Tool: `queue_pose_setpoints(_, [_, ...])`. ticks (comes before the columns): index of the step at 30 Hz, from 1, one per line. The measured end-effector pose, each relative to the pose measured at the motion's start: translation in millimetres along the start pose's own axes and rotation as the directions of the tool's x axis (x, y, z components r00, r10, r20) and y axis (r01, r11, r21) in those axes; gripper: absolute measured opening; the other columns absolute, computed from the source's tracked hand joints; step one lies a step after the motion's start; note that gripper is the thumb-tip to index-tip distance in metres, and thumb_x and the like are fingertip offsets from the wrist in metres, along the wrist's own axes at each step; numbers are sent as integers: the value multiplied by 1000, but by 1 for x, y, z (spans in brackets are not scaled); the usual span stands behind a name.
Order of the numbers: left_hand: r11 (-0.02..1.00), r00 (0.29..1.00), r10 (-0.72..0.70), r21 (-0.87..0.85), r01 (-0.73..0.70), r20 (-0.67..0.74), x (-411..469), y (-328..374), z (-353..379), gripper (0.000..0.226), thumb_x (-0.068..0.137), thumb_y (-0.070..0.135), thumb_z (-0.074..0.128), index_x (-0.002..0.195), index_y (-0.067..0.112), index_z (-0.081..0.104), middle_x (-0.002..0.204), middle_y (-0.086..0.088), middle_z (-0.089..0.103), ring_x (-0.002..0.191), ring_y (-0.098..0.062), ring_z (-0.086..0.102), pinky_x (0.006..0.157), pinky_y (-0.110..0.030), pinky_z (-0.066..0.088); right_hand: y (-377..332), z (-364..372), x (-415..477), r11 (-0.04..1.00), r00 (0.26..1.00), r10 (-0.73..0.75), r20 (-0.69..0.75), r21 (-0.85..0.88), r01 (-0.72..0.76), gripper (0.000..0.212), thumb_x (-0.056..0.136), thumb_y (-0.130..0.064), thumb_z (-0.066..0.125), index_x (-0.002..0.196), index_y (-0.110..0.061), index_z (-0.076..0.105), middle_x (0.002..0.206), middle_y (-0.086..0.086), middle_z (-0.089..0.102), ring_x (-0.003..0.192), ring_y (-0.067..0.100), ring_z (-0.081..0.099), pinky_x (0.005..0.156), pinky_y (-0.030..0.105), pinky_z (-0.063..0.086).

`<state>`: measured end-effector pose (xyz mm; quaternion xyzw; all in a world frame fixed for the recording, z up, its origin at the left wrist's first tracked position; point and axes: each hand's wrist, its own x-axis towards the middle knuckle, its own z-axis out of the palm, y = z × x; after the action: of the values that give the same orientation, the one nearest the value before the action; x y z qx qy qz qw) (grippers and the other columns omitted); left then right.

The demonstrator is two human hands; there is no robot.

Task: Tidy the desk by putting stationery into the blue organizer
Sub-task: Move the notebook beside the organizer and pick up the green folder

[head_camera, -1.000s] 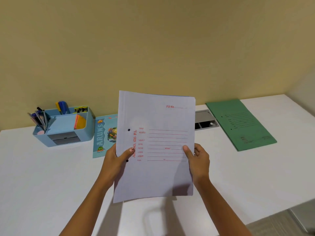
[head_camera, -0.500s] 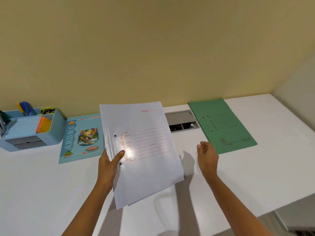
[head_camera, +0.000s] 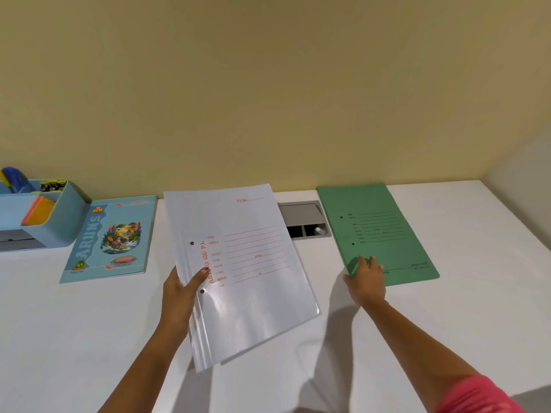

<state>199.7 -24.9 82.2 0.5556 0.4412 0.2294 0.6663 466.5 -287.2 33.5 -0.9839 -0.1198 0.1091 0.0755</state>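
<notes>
Head view: left hand (head_camera: 182,293) pinches white file (head_camera: 247,272) edge; right hand (head_camera: 365,283) outstretched, relaxed fingers touching green file (head_camera: 384,234) corner.

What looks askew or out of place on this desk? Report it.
Nothing spilled or damaged. The green file folder lies skewed, its edge overlapping the grey cable tray. The left hand holds the white file folder tilted.

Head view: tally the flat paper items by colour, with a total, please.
White folder: 1, held above the desk by the left hand
Green folder: 1, lying flat, with the right hand touching its near corner
Blue notebook: 1, lying flat
Total: 3
</notes>
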Motion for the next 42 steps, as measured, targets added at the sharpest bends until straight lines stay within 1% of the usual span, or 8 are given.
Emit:
queue_pose_setpoints(5, [1000,999,-28,-12,28,-24,-5,-8,10,45,87,23,63,129,23,48,111,-4,64,92,-25,64,77,-40,52,15,11,4,996,997,20,80,-85,-14,63,97,-36,46,146,-6,20,153,21,18,138,41,24,106,49,40])
queue_pose_setpoints(9, [999,998,-35,-17,35,-48,-8,-13,15,46,87,22,64,130,22,48,115,-7,63,95,-27,63,80,-44,52,13,15,7,961,996,-39,79,-271,59,57,98,-6,36,144,13,8,150,33,23,140,42,26,114,47,31])
queue_pose_setpoints(15, [998,997,-60,-7,59,-47,-11,-18,22,47,87,21,64,131,21,48,119,-10,63,102,-33,62,88,-55,50,9,-14,9,893,988,-156,22,-425,150,32,93,1,45,126,3,46,119,17,63,96,23,69,78,28,56])
queue_pose_setpoints(22, [998,998,-60,2,60,-21,-14,-21,33,47,87,21,65,131,20,48,121,-10,62,105,-34,62,91,-57,50,-6,-73,-27,989,950,-134,-282,-104,109,13,92,5,43,92,6,56,66,18,61,50,24,43,48,30,32])
queue_pose_setpoints(25, [998,998,-60,9,60,-5,-16,-22,37,47,86,21,65,130,20,49,120,-11,63,104,-34,62,91,-58,50,-23,-95,-51,990,932,-139,-335,-39,133,19,90,5,42,103,7,55,67,20,61,52,31,48,50,34,35])
queue_pose_setpoints(29, [998,998,-69,13,69,3,-16,-22,43,46,87,22,65,129,20,49,119,-11,63,103,-34,63,90,-57,50,-63,-102,-84,984,968,-176,-180,-36,172,32,91,-8,41,122,-9,50,89,17,69,80,38,66,64,37,47])
queue_pose_setpoints(34, [994,994,-110,10,110,6,-16,-24,48,44,87,22,65,128,19,51,119,-12,64,101,-35,63,91,-59,49,-106,-73,-135,875,830,-480,-286,-229,427,41,34,0,87,71,-7,71,38,2,55,24,17,51,24,18,31])
queue_pose_setpoints(42, [976,977,-204,-59,208,70,-18,-31,54,35,87,37,63,118,22,61,112,-9,70,99,-30,66,89,-47,53,-113,-2,-177,705,740,-672,0,-303,641,72,27,-17,95,95,-4,75,85,10,76,60,15,73,37,19,51])
